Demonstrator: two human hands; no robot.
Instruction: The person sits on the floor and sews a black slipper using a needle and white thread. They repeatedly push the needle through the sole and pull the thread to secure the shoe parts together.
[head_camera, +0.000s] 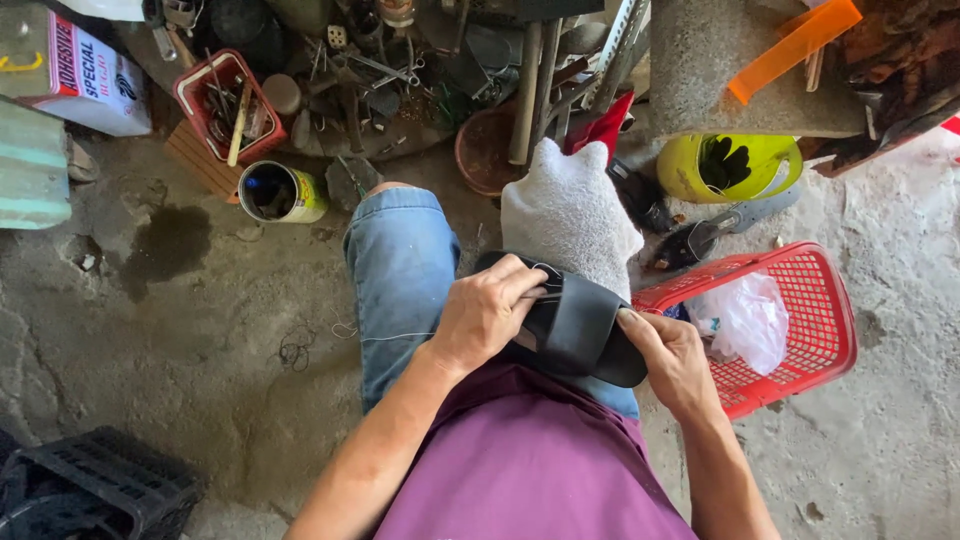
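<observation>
Clearly both hands are busy on a black slide sandal that rests across the person's lap, against a white cloth draped over the right knee: the left hand is closed over the sandal's strap with fingers pinched at its edge, where a thin thread seems to run off across the jeans, and the right hand grips the sole's near end from beneath. Judging from this, the sandal could twist or slide off the lap, since only the knee and two fingertip holds steady it; a pull on the thread might snap or tangle it, and any needle, which I cannot make out, could prick a finger. At the floor's far left corner sits a white carton with a red side panel and dark lettering. A yellow-green tin stands open just beside a red box of tools. By the right knee, a red basket holds a clear plastic bag.
</observation>
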